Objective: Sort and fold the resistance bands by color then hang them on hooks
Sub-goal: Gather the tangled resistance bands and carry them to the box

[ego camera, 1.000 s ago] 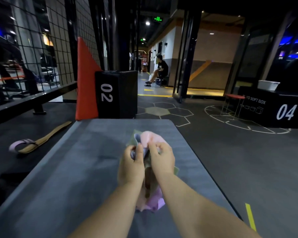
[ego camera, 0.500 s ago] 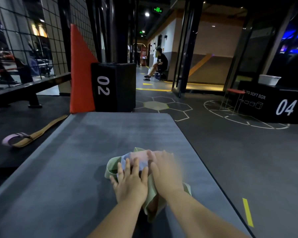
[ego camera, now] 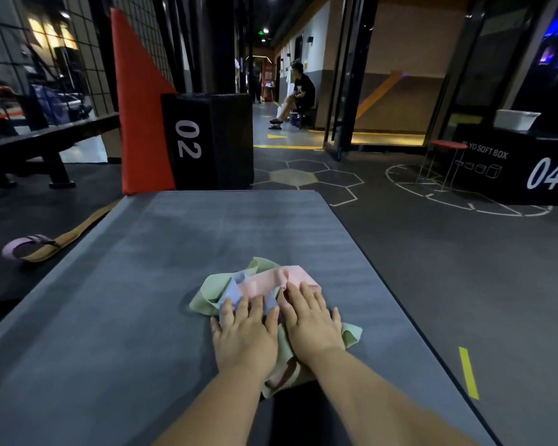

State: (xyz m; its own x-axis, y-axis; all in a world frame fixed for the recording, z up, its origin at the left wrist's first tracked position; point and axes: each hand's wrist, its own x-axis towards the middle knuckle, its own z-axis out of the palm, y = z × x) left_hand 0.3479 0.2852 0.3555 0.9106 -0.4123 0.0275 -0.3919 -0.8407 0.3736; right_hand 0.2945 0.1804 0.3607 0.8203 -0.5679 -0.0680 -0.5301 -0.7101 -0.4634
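Note:
A heap of resistance bands lies on the grey mat (ego camera: 142, 300): a pale green band (ego camera: 208, 289), a light blue band (ego camera: 232, 289) and a pink band (ego camera: 268, 280) tangled together. My left hand (ego camera: 244, 336) lies flat on the blue and green part with fingers straight. Beside it my right hand (ego camera: 311, 320) presses flat on the pink and green part. Both palms cover the near half of the heap. No hooks are in view.
A lilac and tan strap (ego camera: 36, 249) lies on the dark floor left of the mat. Behind the mat stand an orange wedge (ego camera: 136, 117) and a black box marked 02 (ego camera: 207, 140). A black box marked 04 (ego camera: 529, 169) and a red stool (ego camera: 445, 156) are far right. A person sits in the corridor (ego camera: 298, 98).
The bunched bands, held up in both hands a second ago, have been laid on the mat. Both hands opened and now press flat on the heap.

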